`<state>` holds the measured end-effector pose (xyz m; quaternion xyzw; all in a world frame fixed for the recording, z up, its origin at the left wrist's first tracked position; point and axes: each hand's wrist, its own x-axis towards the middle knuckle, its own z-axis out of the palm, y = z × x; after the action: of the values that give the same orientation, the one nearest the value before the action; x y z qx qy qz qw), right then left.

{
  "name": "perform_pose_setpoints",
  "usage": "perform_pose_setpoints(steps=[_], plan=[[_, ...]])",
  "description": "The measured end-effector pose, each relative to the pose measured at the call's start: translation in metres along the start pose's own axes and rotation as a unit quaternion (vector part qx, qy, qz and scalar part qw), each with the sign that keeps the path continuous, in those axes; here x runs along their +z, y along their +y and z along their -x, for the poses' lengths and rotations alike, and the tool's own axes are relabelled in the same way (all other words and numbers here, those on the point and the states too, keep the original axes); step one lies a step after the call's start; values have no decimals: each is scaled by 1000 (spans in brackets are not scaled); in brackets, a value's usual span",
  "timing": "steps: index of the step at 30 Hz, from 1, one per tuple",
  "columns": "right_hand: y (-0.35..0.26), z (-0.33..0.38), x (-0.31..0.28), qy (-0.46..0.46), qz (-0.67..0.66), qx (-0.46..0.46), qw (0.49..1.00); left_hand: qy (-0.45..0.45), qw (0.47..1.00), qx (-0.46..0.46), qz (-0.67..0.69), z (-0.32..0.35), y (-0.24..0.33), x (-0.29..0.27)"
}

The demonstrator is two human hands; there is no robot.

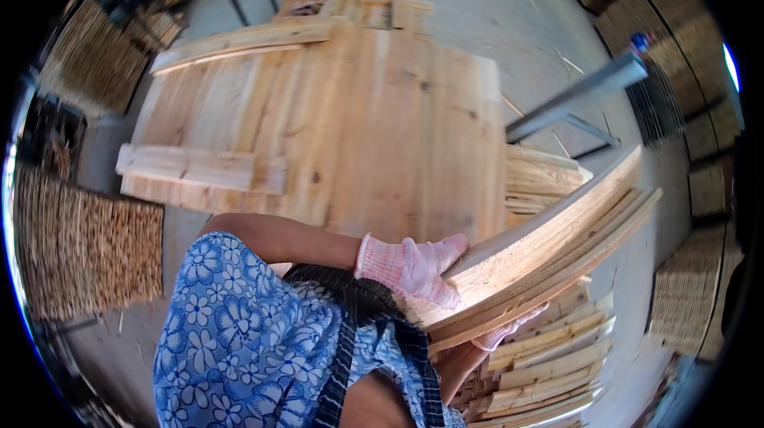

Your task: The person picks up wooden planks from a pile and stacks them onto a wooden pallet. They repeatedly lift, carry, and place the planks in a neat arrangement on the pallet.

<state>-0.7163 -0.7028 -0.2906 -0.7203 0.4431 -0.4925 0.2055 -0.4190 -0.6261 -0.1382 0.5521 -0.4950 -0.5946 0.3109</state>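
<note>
A small bundle of wooden boards (pixel 549 229) slants across the right side of my body, its far end raised to the right. My left hand (pixel 414 269), in a pink and white knitted glove, grips the near end of the bundle from its upper side. Under the lower edge, my right hand (pixel 509 331) supports the boards in a matching glove; much of it is hidden by them. In front of me lies a broad layer of pale planks (pixel 382 125), side by side. Two short boards rest across its left part, a near one (pixel 191 167) and a far one (pixel 247 42).
Loose boards (pixel 549 356) are piled low at my right, beneath the held bundle. A grey metal post (pixel 581 93) juts up beyond the planks' right side. Tall stacks of wood stand at the left (pixel 87 245) and right (pixel 688 285). Wood scraps litter the concrete floor (pixel 493 6).
</note>
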Motion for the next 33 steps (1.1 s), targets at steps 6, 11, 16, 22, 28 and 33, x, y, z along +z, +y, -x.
perform_pose_setpoints(steps=[6, 11, 16, 22, 28, 33], plan=[[-59, -47, 151, -140, -178, 35, 973, 131, 990, 44, 24, 36, -86, -86], [-50, -82, 267, -260, -479, 431, 719, 259, 958, -65, 103, 15, -170, -97], [-88, -104, 374, -399, -434, 381, 712, 358, 915, -185, 37, 34, -151, -163], [-56, -113, 468, -479, -69, 135, 865, 434, 836, -291, -166, 24, -189, -197], [-147, -152, 462, -510, 175, 54, 840, 446, 785, -367, -226, 49, -202, -206], [-124, -153, 483, -525, 161, 87, 831, 473, 769, -347, -253, 14, -156, -216]])
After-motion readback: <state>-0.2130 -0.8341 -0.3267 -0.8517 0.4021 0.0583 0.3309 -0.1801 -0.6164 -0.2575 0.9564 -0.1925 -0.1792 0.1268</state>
